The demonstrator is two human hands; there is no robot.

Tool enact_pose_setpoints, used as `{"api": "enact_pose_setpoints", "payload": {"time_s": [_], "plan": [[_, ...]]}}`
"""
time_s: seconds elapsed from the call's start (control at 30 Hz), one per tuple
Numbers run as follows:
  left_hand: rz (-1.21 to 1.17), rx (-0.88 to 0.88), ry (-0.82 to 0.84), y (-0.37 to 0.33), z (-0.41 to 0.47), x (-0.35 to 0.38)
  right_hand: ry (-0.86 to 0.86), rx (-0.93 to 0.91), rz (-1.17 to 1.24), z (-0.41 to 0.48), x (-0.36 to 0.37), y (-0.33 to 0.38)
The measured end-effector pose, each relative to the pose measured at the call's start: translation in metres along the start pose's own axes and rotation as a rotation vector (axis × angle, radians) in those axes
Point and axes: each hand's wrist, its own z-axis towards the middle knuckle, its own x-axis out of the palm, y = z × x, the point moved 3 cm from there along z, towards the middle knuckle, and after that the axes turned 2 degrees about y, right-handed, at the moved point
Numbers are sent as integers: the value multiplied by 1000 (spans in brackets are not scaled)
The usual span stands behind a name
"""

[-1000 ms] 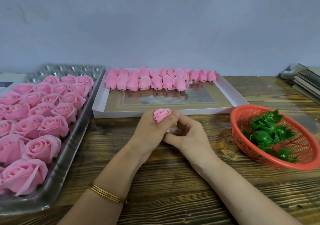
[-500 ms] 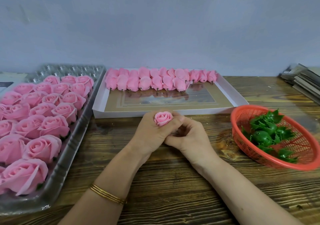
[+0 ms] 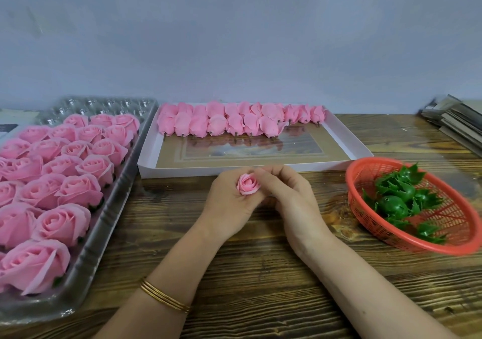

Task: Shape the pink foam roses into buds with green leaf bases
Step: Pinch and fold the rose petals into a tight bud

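A small pink foam rose bud (image 3: 248, 184) sits between both hands at the table's middle, its spiral top facing me. My left hand (image 3: 227, 203) cups it from below and the left. My right hand (image 3: 289, 195) pinches its right side with the fingertips. The bud's underside is hidden by the fingers. Several open pink foam roses (image 3: 54, 177) fill a clear plastic tray (image 3: 109, 208) at the left. Finished pink buds (image 3: 234, 119) lie in a row at the far edge of a white shallow box (image 3: 344, 143). Green leaf bases (image 3: 399, 200) lie in a red basket (image 3: 365, 171) at the right.
The wooden table (image 3: 260, 273) stretches in front of the hands. A stack of dark books or boards (image 3: 459, 122) lies at the far right edge. A plain grey wall (image 3: 234, 38) rises behind the trays.
The bud has tilted toward me, so its spiral top now shows more fully. My right fingers have shifted up onto its right side. Both hands stay in the same spot.
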Motion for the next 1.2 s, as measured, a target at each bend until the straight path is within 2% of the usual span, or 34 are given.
{"api": "enact_pose_setpoints", "payload": {"time_s": [0.73,0.87,1.0,1.1,1.2], "plan": [[39,14,3,2,2,2,43,-24,-44,0,1,2],[-139,-48,-161,5,4,-2,3,6,50,1,3,0],[-252,-77,-282,6,5,-7,-26,-48,-158,0,3,0],[-324,-109,-304,7,7,-4,46,-135,-339,-4,11,0],[-376,-142,-310,10,7,-1,71,-181,-399,-4,13,-3]]}}
